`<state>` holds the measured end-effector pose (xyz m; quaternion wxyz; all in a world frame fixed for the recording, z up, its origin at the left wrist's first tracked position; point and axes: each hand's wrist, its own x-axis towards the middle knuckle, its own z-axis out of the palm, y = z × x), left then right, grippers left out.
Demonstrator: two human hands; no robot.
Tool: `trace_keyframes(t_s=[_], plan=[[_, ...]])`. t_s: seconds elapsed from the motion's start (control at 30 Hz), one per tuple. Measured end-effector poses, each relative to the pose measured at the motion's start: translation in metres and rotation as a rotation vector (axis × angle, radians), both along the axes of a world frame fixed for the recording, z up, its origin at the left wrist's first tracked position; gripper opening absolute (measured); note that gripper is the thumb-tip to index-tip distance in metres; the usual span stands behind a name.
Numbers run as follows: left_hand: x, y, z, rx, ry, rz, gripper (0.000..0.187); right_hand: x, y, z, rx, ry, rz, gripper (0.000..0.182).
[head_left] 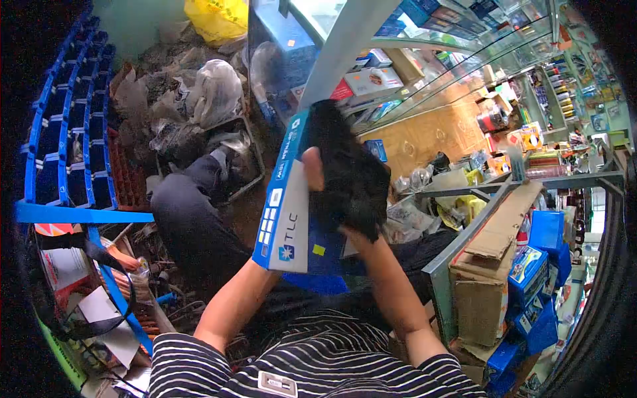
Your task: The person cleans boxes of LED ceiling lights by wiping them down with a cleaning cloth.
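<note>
A TLC light box point(294, 219), white, blue and teal with a small yellow sticker, is held tilted in front of my chest. My right hand point(352, 182), in a black glove with the thumb tip bare, is closed over the box's right side. My left forearm runs up behind the lower left of the box, which hides that hand and its fingers. Below the box shows a piece of bright blue material point(312, 284), whose kind I cannot make out.
Blue stacked bins point(66, 126) stand at the left. A crate point(249, 156) holds plastic bags, with a yellow bag point(219, 18) beyond. Glass shelves point(458, 50) rise ahead. Cardboard point(481, 305) and blue boxes point(531, 272) crowd the metal frame point(458, 255) at right.
</note>
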<state>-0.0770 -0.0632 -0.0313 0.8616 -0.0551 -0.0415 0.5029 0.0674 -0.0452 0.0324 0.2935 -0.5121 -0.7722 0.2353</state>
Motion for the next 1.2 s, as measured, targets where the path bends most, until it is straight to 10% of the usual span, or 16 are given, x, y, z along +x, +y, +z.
trace_keyframes(t_s=[1.2], plan=[[0.0,-0.009,-0.004,-0.001,0.055,-0.146,0.082,0.026,-0.028,-0.023,0.174,-0.185,-0.16,0.048]])
